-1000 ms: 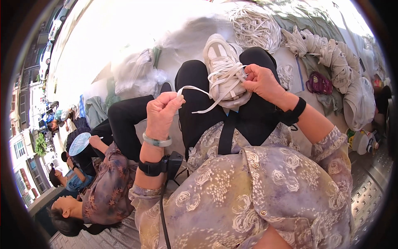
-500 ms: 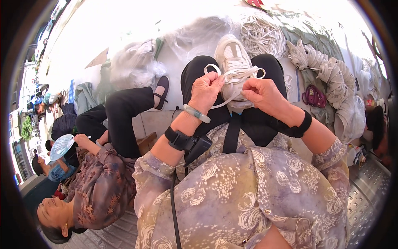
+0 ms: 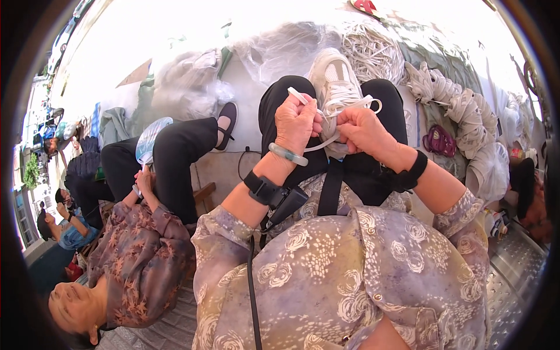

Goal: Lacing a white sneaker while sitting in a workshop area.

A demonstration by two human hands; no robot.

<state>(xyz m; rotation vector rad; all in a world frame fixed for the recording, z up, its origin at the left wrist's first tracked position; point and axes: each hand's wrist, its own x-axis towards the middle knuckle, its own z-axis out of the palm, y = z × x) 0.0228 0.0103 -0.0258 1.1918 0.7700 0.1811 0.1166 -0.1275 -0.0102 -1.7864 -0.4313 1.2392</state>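
Note:
Between my knees a white sneaker (image 3: 335, 67) stands with its toe pointing away from me. White shoelaces (image 3: 344, 96) cross over its tongue, and a loop stands out on the right side. My left hand (image 3: 296, 123) is closed on a lace at the left of the shoe, with part of the lace sticking up past the thumb. My right hand (image 3: 363, 131) pinches lace at the shoe's near right side. One flat stretch of lace runs between the two hands, below the shoe's opening. The fingers partly cover the shoe's heel end.
A heap of white laces (image 3: 373, 52) lies beyond the shoe. To the right are a row of pale shoes (image 3: 461, 105) and a dark red pouch (image 3: 440, 141). Clear plastic bags (image 3: 189, 81) lie at the far left. Another person (image 3: 140, 256) sits on my left holding a fan (image 3: 153, 139).
My left hand has turned, with its fingers now curled around the lace. My right hand has shifted slightly left and closer to it. The neighbour's fan has moved onto their lap.

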